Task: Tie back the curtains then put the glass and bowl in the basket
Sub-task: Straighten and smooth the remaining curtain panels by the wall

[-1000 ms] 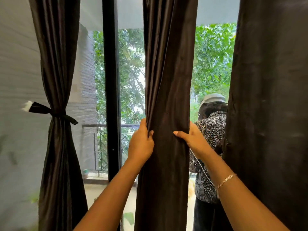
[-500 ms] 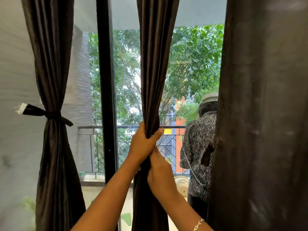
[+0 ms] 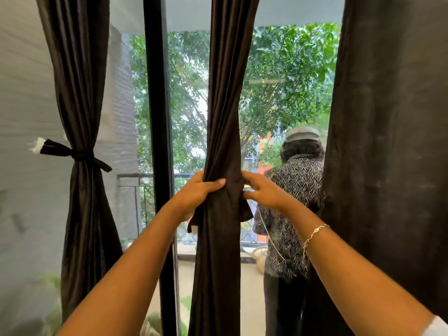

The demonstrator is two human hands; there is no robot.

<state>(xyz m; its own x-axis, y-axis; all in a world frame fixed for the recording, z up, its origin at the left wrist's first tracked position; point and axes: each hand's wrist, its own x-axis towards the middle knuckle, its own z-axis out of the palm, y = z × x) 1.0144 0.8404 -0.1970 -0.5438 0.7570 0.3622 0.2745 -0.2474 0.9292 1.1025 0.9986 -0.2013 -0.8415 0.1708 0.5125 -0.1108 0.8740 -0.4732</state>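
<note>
The left grip (image 3: 201, 194) is squeezing the middle curtain (image 3: 225, 105) tight, and the right grip (image 3: 265, 192) is pinching its right side.

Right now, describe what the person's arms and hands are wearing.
Both forearms are bare, and neither the left hand nor the right hand is gloved. A thin gold-coloured chain bracelet circles the right wrist. A pale sleeve edge shows higher up that arm.

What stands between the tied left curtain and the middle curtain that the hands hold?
The head view shows a black vertical frame post between the tied curtain and the middle curtain, with window panes on either side.
</note>
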